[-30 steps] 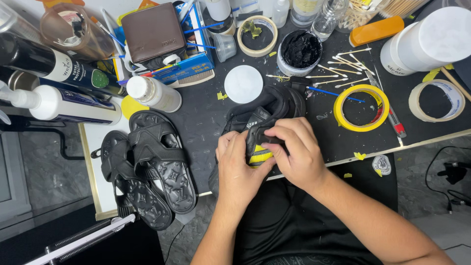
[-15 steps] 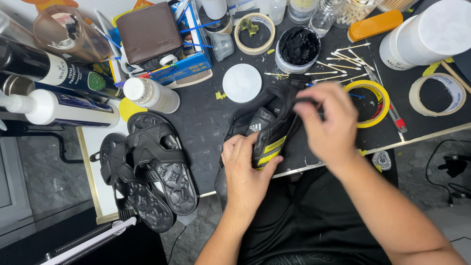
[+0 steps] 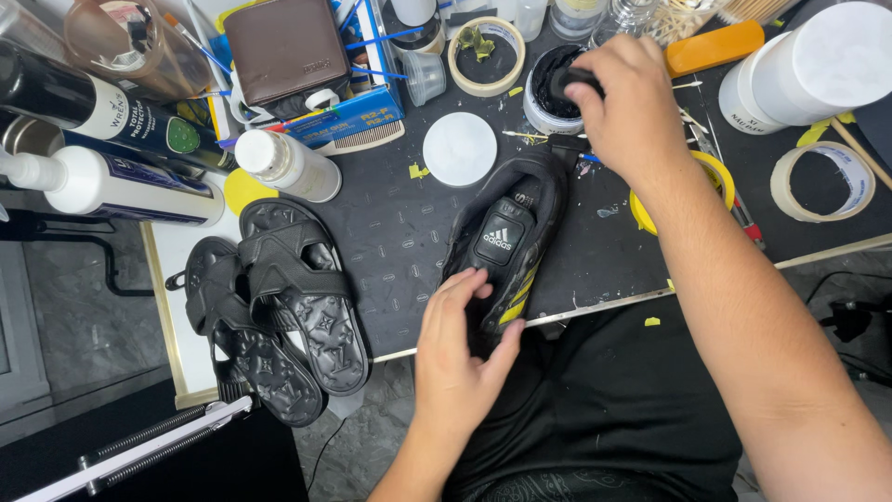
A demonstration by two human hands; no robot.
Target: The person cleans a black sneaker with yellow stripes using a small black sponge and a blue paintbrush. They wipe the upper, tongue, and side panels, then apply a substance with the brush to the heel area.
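Left hand (image 3: 462, 349) loosely cupped on toe of black sneaker (image 3: 506, 244), steadying it at mat edge. Right hand (image 3: 627, 107) pinches dark applicator in open tub of black paste (image 3: 548, 93). Advice: load sparingly, wipe excess on rim, keep shoe pinned.

A black shoe (image 3: 506, 244) with yellow stripes lies on the dark mat, near an open jar of black paste (image 3: 556, 98).
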